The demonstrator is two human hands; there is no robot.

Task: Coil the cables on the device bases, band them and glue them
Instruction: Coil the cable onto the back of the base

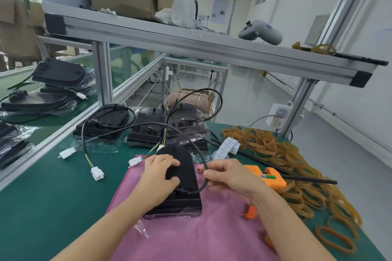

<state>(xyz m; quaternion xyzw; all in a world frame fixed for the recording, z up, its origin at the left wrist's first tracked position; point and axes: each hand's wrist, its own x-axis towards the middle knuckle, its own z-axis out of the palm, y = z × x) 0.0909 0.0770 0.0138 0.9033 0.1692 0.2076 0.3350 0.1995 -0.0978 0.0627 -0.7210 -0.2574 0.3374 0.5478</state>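
Observation:
A black device base (187, 178) lies on a pink cloth (191, 235) in front of me. My left hand (160, 172) rests on top of the base, fingers curled over its left side. My right hand (228, 177) pinches the base's black cable (198, 150) just to the right of the base. From there the cable arcs up and away to the left. An orange glue gun (266, 178) lies right behind my right hand. Tan rubber bands (275, 150) are heaped on the right of the table.
Three more black bases (148, 125) with loose cables and white connectors (97, 174) stand at the back of the green table (53, 197). Bagged bases (57, 78) lie stacked on the left bench. An aluminium shelf (191, 48) runs overhead. A roll of labels (227, 147) lies near the bands.

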